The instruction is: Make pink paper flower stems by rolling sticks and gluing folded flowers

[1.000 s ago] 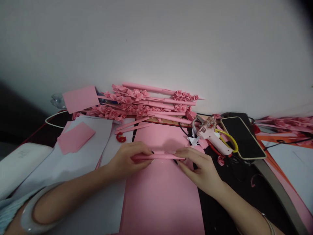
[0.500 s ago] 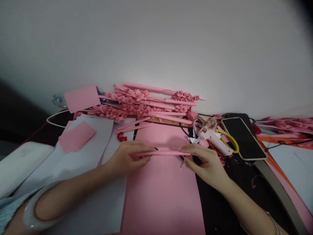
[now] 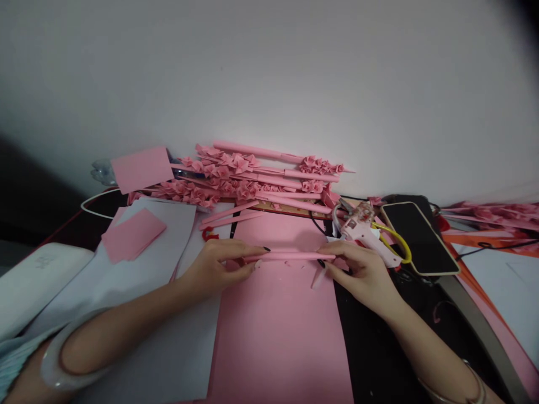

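Note:
A thin rolled tube of pink paper lies crosswise between my hands, just above a large pink sheet. My left hand pinches its left end between thumb and fingers. Around the right end my right hand is closed, with thumb below and fingers above. A small loose flap of pale pink paper hangs down by the right thumb. Tiny pink scraps lie on the sheet under the tube.
Pink paper flower stems are piled along the wall. At right are a glue gun, yellow-handled scissors and a phone. Left are white sheets, pink paper squares and a white box-like object.
My hands have moved slightly apart along the tube, the right one shifting right. The tube sits a little higher in view, and the pale flap by my right thumb shows more.

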### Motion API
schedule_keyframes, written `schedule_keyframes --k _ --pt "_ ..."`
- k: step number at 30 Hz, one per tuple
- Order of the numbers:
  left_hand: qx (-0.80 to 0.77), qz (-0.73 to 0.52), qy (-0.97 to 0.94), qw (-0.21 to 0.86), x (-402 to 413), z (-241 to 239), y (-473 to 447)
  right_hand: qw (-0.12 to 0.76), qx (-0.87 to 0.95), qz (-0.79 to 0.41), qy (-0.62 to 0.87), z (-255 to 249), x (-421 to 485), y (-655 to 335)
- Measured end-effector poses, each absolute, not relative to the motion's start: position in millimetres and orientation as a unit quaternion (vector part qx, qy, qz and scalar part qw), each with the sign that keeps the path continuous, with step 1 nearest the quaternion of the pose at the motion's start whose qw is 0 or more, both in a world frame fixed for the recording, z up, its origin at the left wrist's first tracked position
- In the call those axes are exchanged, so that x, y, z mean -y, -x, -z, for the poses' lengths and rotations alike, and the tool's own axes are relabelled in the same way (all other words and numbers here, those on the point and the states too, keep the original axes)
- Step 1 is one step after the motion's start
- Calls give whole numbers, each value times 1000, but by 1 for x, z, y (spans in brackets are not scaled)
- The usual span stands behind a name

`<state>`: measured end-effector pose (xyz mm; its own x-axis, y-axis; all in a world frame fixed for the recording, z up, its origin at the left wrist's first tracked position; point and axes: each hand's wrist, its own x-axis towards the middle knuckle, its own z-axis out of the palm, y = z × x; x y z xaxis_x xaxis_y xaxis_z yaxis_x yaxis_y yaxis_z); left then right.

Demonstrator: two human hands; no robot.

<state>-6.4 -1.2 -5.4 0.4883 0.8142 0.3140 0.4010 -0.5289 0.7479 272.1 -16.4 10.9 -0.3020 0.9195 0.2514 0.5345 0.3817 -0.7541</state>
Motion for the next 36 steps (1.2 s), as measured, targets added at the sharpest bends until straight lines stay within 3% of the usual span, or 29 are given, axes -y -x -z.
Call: schedule_keyframes --k 11,20,26,33,36 --pt "-381 -353 -796 309 1 8 6 343 740 -324 480 -6 13 -276" --pt "-440 -352 -722 401 0 3 7 374 705 -334 501 -5 13 -277" --pt "-452 -389 -666 448 -3 7 12 448 633 -326 540 -1 11 -282" --pt "-443 -393 -636 495 -6 6 9 450 628 -245 586 0 19 -281" --pt "-432 -377 -633 521 -6 4 7 448 642 -287 553 2 21 -276"
